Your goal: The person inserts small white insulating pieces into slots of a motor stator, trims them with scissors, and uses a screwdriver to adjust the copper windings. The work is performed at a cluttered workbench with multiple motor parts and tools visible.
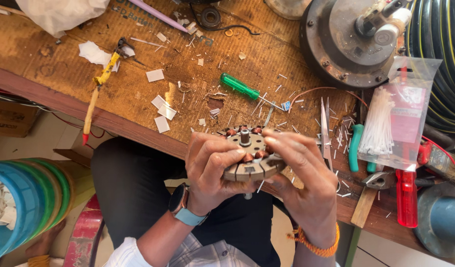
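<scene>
Far left, below the bench edge: stack of coloured plastic tubs (24,207), blue on the outside, bits of white paper inside. Up on the wooden workbench (138,49): a thin stick tool with yellow wrap and a red tip (96,99), white paper scraps (160,109) scattered about, sawdust and tiny wire offcuts pretty much everywhere. Green-handled screwdriver (239,86) lying flat a bit past the middle.

Dead centre, just off the near edge of the bench: round motor stator (249,153), copper windings around the rim, short shaft sticking up in the middle. Left hand (212,170) wrapped around its left side, thumb over the top face, smartwatch with a light blue strap on that wrist. Right hand (304,178) clamped on the right side, fingertips pressed down on the windings, orange thread band on the wrist. So held up between both hands, not resting on the wood.

Further right: scissors (326,128), bag of white cable ties (390,123), red-handled screwdriver (407,198), big round motor housing (351,39) top right.
</scene>
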